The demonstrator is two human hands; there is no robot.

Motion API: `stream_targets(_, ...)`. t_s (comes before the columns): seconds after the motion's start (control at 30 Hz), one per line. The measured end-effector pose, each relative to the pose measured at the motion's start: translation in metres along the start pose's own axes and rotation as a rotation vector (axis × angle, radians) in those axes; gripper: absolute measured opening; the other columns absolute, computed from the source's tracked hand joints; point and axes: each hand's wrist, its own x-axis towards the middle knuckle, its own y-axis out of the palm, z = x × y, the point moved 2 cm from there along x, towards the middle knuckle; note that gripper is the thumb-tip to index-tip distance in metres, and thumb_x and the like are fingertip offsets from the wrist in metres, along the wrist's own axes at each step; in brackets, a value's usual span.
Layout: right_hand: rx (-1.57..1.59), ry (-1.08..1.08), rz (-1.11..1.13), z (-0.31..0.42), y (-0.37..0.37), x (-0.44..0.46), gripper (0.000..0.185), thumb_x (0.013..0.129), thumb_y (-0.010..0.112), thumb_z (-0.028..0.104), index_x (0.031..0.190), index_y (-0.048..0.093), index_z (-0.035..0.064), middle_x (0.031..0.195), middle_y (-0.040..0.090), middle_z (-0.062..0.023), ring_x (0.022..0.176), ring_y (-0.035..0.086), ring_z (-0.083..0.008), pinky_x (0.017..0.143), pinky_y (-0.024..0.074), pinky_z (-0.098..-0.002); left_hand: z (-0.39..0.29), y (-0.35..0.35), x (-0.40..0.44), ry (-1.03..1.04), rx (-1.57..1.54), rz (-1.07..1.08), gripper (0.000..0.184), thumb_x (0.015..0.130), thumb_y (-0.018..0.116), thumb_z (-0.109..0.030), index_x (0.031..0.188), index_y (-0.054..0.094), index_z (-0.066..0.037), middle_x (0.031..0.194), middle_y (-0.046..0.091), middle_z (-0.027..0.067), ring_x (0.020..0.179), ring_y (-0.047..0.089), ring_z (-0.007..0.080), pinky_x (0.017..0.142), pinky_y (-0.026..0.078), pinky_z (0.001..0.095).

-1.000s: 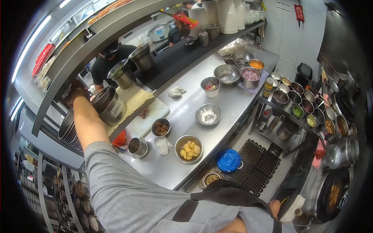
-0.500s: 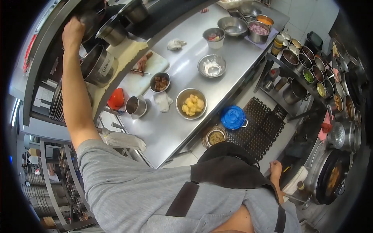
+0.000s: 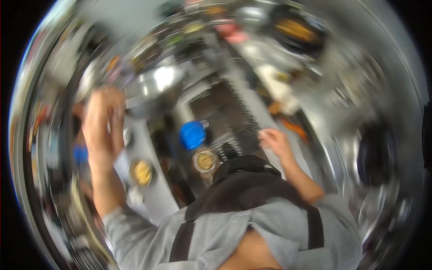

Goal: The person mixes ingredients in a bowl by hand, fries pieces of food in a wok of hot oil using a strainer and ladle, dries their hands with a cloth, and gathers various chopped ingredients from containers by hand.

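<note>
A large shiny steel bowl (image 3: 157, 92) is tilted in the air, its side turned toward the counter edge. At its left side, my left hand (image 3: 104, 117) grips the rim, with fingers smeared by motion. My right hand (image 3: 275, 142) is low in front of my right side, over the edge of the stove side. Its fingers look partly bent, but blur hides whether they are together, and I see nothing in them. Below the left hand, a bowl of yellow chunks (image 3: 142, 173) stands on the steel counter (image 3: 155, 202).
On the floor are a blue lidded tub (image 3: 193, 135), a container of yellowish food (image 3: 205, 161) and a black perforated mat (image 3: 220, 108). A dark wok (image 3: 299, 29) with orange-brown food stands on the stove side. Everything around is blurred.
My view has swung right toward the stove. My left hand has come down from the upper shelf and now carries the steel bowl. My right hand has come further forward.
</note>
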Motion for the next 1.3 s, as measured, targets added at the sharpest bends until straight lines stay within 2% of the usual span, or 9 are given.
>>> stream_targets(0.17,0.446,-0.009,-0.31,0.002,-0.108,-0.17,0.036,0.094,0.045,0.032,0.1,0.059,-0.0005,0.09,0.062,-0.0097,0.07,0.062,-0.0171,0.055,0.0473,-0.0255,-0.188,0.183,0.027,0.244,-0.68,0.188,0.01,0.075,0.054,0.006,0.085,0.053,0.002,0.082,0.055,0.0165,0.077,0.055,0.0311,0.068,0.046,0.0369)
stream_targets(0.3,0.619,-0.025,-0.693,-0.031,-0.183,-0.308,0.049,0.095,0.038,0.041,0.104,0.054,-0.0044,0.098,0.058,-0.0147,0.072,0.063,-0.0222,0.055,0.0499,-0.0295,-0.37,0.262,0.022,0.681,-0.974,0.406,0.015,0.072,0.058,0.003,0.086,0.058,0.0,0.086,0.058,0.0139,0.083,0.056,0.0314,0.073,0.046,0.0398)
stream_targets(0.33,0.696,-0.037,-0.77,-0.051,-0.196,-0.336,0.045,0.089,0.051,0.04,0.105,0.054,-0.0026,0.094,0.058,-0.0132,0.07,0.061,-0.0197,0.054,0.0498,-0.0292,-0.408,0.278,0.015,0.782,-1.058,0.487,0.013,0.073,0.06,0.0,0.086,0.058,0.0,0.086,0.059,0.0137,0.085,0.056,0.0306,0.074,0.045,0.0387)
stream_targets(0.57,0.897,0.061,-1.394,-0.144,-0.209,-0.506,0.013,0.08,0.061,0.014,0.075,0.054,0.0039,0.072,0.054,-0.0053,0.061,0.057,-0.0157,0.049,0.0509,-0.0302,-0.607,0.298,-0.001,1.147,-1.334,0.699,0.021,0.074,0.063,-0.008,0.095,0.062,-0.005,0.102,0.057,0.0105,0.101,0.052,0.0284,0.088,0.04,0.0376)
stream_targets(0.7,0.858,0.053,-1.85,-0.185,-0.202,-0.557,0.01,0.076,0.061,0.008,0.071,0.053,0.0063,0.066,0.052,-0.0015,0.054,0.052,-0.0127,0.048,0.0489,-0.0272,-0.661,0.315,0.014,1.111,-1.429,0.821,0.025,0.075,0.062,-0.008,0.1,0.061,-0.007,0.115,0.052,0.0128,0.111,0.047,0.0309,0.095,0.037,0.0392)
stream_targets(0.83,0.766,0.082,-2.091,-0.199,-0.213,-0.601,0.01,0.075,0.06,0.013,0.072,0.054,0.0051,0.068,0.053,-0.0032,0.058,0.052,-0.0138,0.05,0.0471,-0.0256,-0.688,0.364,0.033,0.94,-1.423,1.068,0.026,0.076,0.061,-0.009,0.101,0.06,-0.004,0.109,0.057,0.016,0.102,0.054,0.0329,0.088,0.043,0.0384)
stream_targets(0.97,0.619,0.198,-2.29,-0.196,-0.248,-0.65,0.011,0.075,0.06,0.015,0.07,0.054,0.0066,0.063,0.052,-0.0021,0.051,0.048,-0.0121,0.05,0.0427,-0.0242,-0.704,0.408,0.062,0.976,-1.36,0.991,0.025,0.077,0.06,-0.011,0.102,0.06,-0.004,0.105,0.059,0.0179,0.1,0.056,0.0339,0.086,0.045,0.0392)
stream_targets(1.17,0.513,0.052,-2.403,-0.193,-0.369,-0.724,0.021,0.079,0.061,0.014,0.063,0.048,0.0104,0.057,0.046,0.0013,0.051,0.044,-0.009,0.048,0.0371,-0.0233,-0.727,0.441,0.093,0.838,-1.282,0.918,0.024,0.076,0.062,-0.01,0.099,0.062,-0.004,0.103,0.061,0.0161,0.098,0.057,0.0332,0.085,0.046,0.0378)
stream_targets(1.3,0.101,0.099,-2.381,-0.215,-0.508,-0.781,0.023,0.079,0.064,0.018,0.065,0.049,0.0061,0.059,0.049,-0.0022,0.054,0.046,-0.0112,0.051,0.0389,-0.0257,-0.755,0.451,0.097,0.753,-1.198,0.977,0.025,0.075,0.063,-0.009,0.1,0.062,-0.003,0.104,0.061,0.017,0.097,0.058,0.033,0.084,0.046,0.0373)
